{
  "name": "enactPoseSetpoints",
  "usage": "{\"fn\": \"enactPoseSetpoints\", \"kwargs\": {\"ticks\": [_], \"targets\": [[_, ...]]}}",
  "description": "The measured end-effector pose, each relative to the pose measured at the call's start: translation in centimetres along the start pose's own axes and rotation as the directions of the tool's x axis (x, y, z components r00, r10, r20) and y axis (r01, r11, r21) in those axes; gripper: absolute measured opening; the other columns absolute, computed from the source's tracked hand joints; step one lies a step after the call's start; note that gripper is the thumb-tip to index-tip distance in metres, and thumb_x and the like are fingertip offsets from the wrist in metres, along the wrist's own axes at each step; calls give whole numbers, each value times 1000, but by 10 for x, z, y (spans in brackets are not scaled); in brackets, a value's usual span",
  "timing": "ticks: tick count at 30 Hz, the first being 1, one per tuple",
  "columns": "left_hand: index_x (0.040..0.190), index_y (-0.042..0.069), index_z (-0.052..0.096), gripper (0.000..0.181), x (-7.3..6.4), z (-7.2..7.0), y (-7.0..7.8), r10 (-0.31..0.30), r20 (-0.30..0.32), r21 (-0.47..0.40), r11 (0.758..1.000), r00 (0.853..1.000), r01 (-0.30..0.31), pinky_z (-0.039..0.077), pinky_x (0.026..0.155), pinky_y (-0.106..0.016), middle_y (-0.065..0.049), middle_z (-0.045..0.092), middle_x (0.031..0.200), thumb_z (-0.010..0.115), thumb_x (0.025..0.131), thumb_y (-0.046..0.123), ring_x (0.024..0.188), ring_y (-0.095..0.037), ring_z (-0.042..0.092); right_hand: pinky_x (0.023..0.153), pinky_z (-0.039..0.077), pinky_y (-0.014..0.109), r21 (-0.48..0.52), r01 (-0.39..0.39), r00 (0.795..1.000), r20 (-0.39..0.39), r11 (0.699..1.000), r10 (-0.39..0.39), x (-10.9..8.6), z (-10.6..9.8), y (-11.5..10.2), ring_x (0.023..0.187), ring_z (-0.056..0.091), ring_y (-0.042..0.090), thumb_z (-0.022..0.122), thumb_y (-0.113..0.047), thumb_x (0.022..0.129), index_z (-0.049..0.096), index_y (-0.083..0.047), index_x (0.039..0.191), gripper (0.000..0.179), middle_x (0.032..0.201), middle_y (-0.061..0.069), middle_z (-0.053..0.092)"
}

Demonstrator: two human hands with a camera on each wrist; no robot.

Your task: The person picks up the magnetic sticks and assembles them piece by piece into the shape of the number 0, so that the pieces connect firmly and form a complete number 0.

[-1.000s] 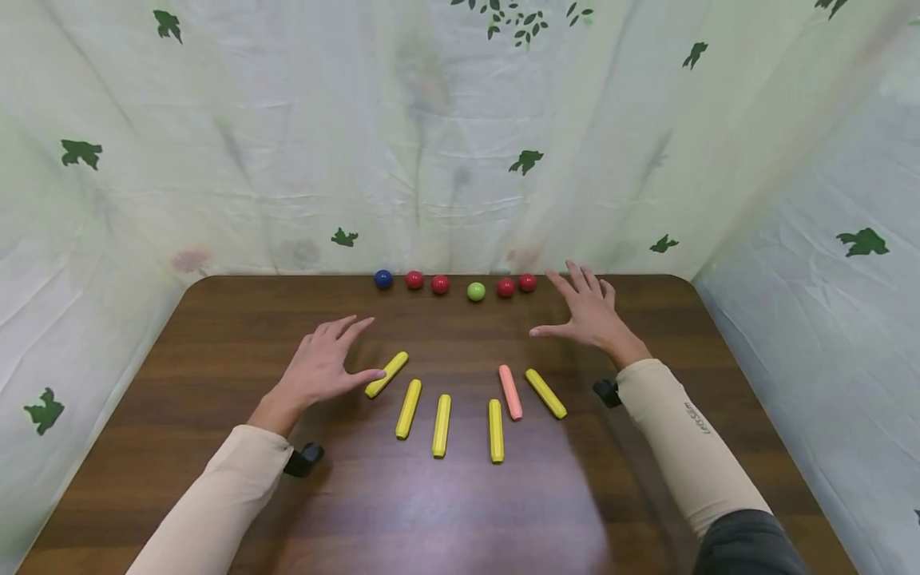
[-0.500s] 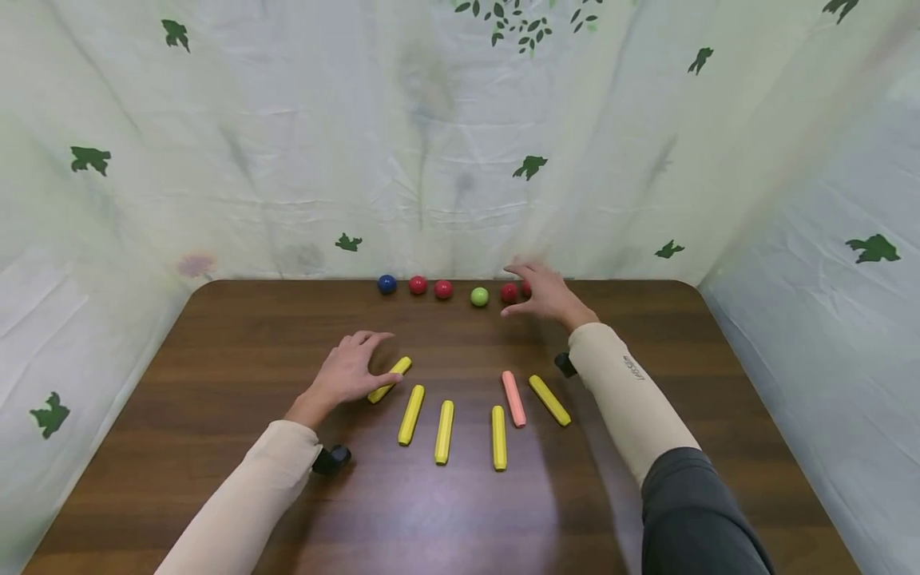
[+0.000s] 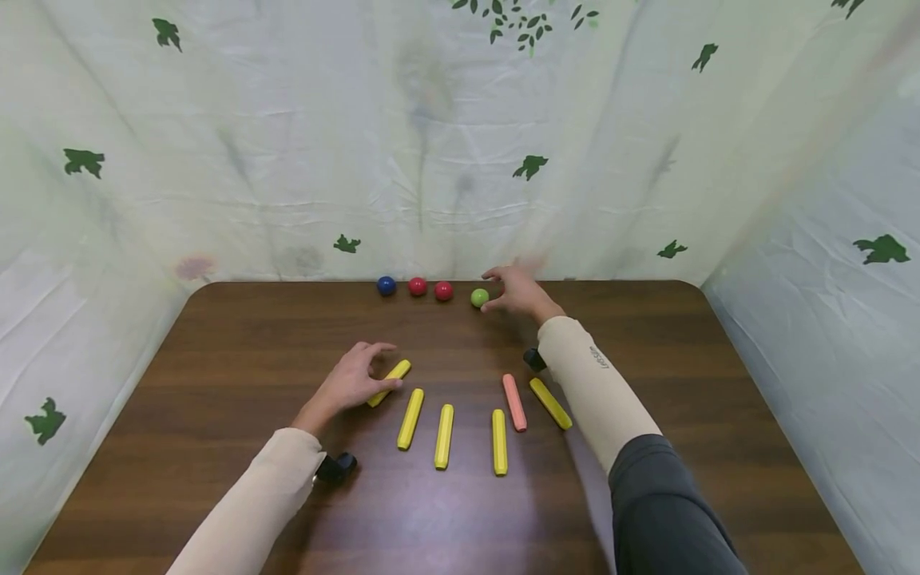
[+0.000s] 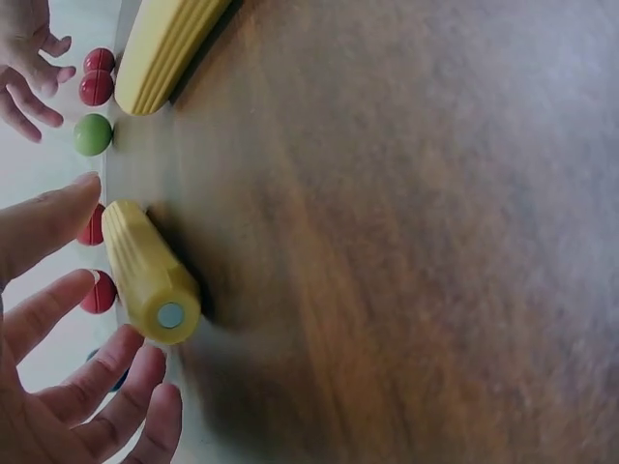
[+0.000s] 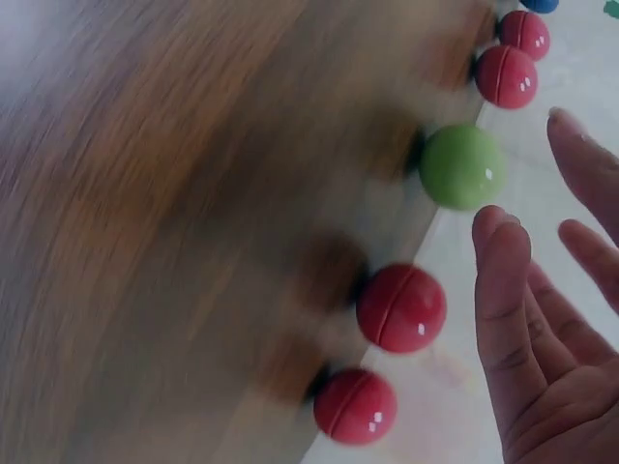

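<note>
My left hand (image 3: 350,378) hovers at the leftmost yellow ribbed stick (image 3: 399,370), thumb and fingers spread. In the left wrist view this stick (image 4: 145,271) shows a pale round spot on its end, and the fingers do not grip it. At the table's far edge my right hand (image 3: 523,294) is beside the green ball (image 3: 479,298), fingers apart around nothing. In the right wrist view the green ball (image 5: 461,166) sits near the fingertips, and two red balls (image 5: 401,307) (image 5: 355,406) lie on the near side; the hand hides these two in the head view.
Left of the green ball are two red balls (image 3: 418,287) (image 3: 443,291) and a blue ball (image 3: 386,286). Several more yellow sticks (image 3: 444,437) and one pink stick (image 3: 514,403) lie mid-table. A printed white cloth (image 3: 431,160) hangs behind the brown table (image 3: 237,359).
My right hand has moved left along the row of balls, from beyond its right end to the green ball. My left hand has shifted slightly right, its fingers drawn closer to the leftmost stick.
</note>
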State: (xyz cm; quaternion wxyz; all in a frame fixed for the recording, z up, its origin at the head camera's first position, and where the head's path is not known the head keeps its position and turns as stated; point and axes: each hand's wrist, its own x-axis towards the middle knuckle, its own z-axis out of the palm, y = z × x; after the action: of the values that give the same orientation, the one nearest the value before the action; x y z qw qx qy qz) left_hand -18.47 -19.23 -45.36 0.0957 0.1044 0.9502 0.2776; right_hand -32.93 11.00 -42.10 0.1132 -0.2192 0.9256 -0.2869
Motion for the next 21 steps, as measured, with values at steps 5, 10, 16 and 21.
{"fn": "enactPoseSetpoints", "kwargs": {"ticks": [5, 10, 16, 21], "targets": [[130, 8, 56, 58, 1, 3, -2, 23, -21, -33, 999, 1000, -24, 49, 78, -40, -16, 56, 115, 78, 81, 29, 88, -24, 55, 69, 57, 35, 122, -93, 996, 16, 988, 92, 5, 9, -4, 88, 65, 29, 79, -13, 81, 52, -3, 133, 59, 133, 19, 53], [129, 7, 56, 57, 0, 5, -3, 29, -32, -51, 998, 999, -31, 49, 77, -39, -16, 57, 113, 78, 80, 26, 86, -24, 56, 55, 56, 30, 208, -139, 990, 23, 968, 137, 8, 16, -7, 68, 64, 21, 76, -8, 82, 52, -3, 132, 56, 131, 18, 50], [127, 6, 57, 55, 1, 6, -3, 23, -36, -60, 998, 999, -25, 49, 75, -38, -14, 57, 106, 79, 80, 24, 84, -22, 56, 55, 56, 30, 213, -151, 988, 16, 965, 151, 12, 22, -5, 71, 65, 23, 73, -5, 84, 52, -2, 132, 52, 129, 18, 50], [124, 4, 59, 54, 3, 8, -4, 18, -42, -56, 998, 999, -20, 48, 72, -35, -10, 58, 99, 80, 78, 22, 81, -20, 55, 55, 56, 29, 207, -144, 990, 23, 968, 142, 17, 28, -2, 76, 65, 24, 70, -4, 87, 51, -2, 133, 50, 127, 19, 52]]}}
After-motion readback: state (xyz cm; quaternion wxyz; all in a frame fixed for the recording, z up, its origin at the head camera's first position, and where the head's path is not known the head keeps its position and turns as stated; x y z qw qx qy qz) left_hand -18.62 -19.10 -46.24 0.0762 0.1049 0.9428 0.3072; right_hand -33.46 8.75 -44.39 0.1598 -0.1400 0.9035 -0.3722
